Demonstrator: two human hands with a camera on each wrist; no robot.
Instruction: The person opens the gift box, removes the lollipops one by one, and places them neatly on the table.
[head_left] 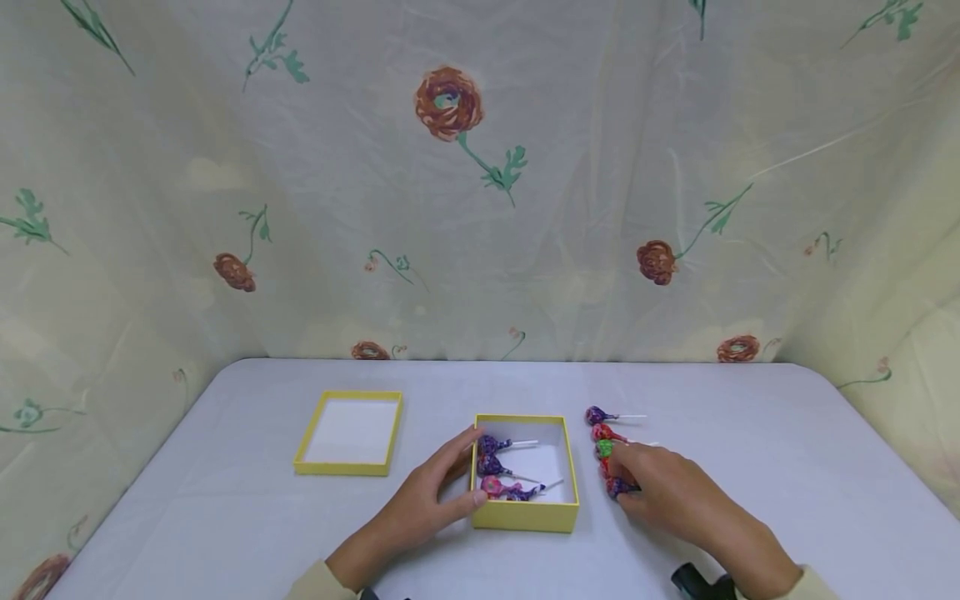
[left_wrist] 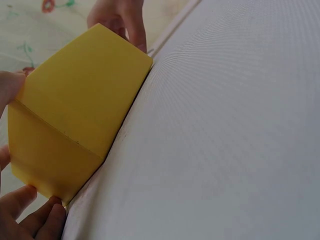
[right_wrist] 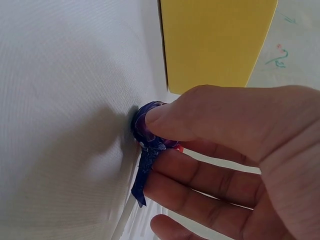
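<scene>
Pinching a lollipop (right_wrist: 144, 145) tightly in the right hand (head_left: 671, 483), at the near end of the row (head_left: 604, 449) beside the box (head_left: 525, 517); gripping the box's left side with the left hand (head_left: 422, 502). Risking a scattered row through careless brushing, a skewed box through overpressing.

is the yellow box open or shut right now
Open: the box has no cover on it, its yellow-rimmed lid lies apart on the table, and wrapped lollipops show inside.
</scene>
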